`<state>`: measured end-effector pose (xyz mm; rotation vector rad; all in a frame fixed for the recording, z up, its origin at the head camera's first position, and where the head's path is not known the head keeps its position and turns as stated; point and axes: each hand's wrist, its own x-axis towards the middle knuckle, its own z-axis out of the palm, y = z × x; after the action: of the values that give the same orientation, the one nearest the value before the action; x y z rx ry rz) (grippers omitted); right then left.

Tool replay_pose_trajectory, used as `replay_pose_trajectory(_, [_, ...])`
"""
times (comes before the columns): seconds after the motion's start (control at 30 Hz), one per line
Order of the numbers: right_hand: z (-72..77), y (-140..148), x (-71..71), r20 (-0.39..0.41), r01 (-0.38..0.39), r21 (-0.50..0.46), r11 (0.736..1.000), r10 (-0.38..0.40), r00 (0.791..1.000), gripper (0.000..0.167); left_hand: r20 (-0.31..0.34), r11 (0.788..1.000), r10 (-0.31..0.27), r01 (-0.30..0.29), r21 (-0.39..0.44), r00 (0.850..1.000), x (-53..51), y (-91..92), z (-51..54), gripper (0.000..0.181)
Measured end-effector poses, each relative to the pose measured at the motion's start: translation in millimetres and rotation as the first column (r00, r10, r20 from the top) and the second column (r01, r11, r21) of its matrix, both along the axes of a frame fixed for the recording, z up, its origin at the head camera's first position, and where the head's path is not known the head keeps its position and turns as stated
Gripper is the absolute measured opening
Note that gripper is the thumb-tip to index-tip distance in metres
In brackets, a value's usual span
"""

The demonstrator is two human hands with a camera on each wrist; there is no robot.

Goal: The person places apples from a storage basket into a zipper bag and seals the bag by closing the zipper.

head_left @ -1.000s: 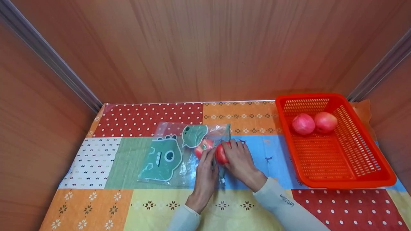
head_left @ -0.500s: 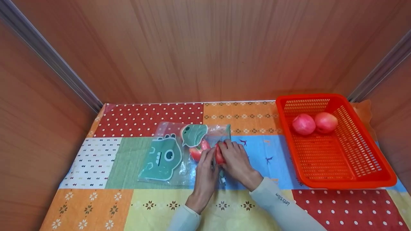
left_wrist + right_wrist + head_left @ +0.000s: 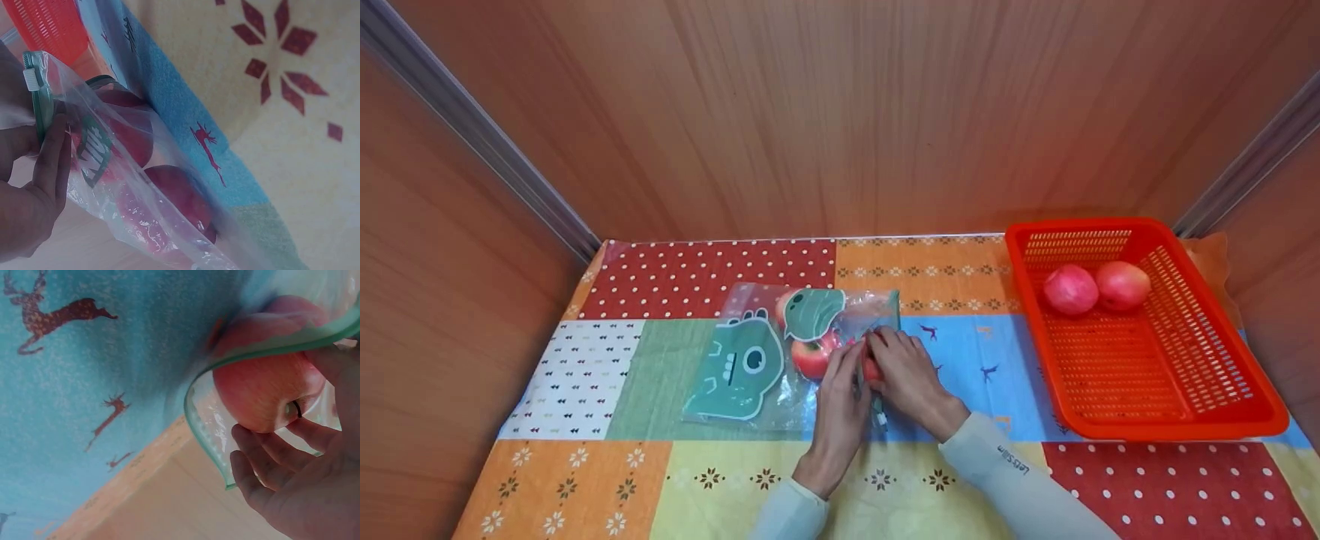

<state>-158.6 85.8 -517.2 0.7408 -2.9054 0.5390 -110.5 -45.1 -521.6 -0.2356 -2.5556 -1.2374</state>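
Observation:
A clear zip bag (image 3: 735,371) with green cartoon prints lies flat on the patchwork cloth, its green-edged mouth facing right. Several apples (image 3: 812,360) show through the plastic. My left hand (image 3: 840,405) pinches the bag's green zip edge near the white slider (image 3: 31,80). At the mouth, my right hand (image 3: 913,379) holds a red apple (image 3: 264,391) by its stem end, fingers bent against it. In the right wrist view this apple is partly inside the opening, close to another apple in the bag. From the head, both hands hide most of it.
To the right stands an orange-red plastic basket (image 3: 1177,431) holding two apples, one pinkish apple (image 3: 1071,290) and one paler apple (image 3: 1123,285). Patchwork cloth (image 3: 765,495) covers the table. A wood-grain panel (image 3: 840,120) rises behind it, with more panels at both sides.
My right hand has moved left, taking its apple into the bag's mouth. The apple inside has shifted left and slightly down. My left hand stays in place at the edge.

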Motion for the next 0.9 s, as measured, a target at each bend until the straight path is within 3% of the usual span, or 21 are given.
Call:
replay_pose_trajectory(0.23, [-5.6, -0.7, -4.2, -0.001, -0.027, -0.017, 0.999, 0.027, 1.0, 0.066, -0.009, 1.0, 0.011, -0.011, 0.0, 1.0, -0.7, -0.5, 0.4, 0.062])
replay_pose_trajectory(0.63, [-8.4, -0.4, -10.1, 0.123, -0.018, -0.088, 0.996, 0.028, 0.992, 0.071, 0.002, 1.0, 0.007, -0.007, 0.014, 1.0, -0.5, -2.6, 2.0, 0.062])
replay_pose_trajectory(0.9, [-12.6, -0.7, -11.1, 0.101, -0.031, -0.139, 0.99, 0.045, 0.994, 0.074, -0.015, 0.999, 0.013, -0.013, 0.029, 1.0, -1.4, -3.3, 2.0, 0.06])
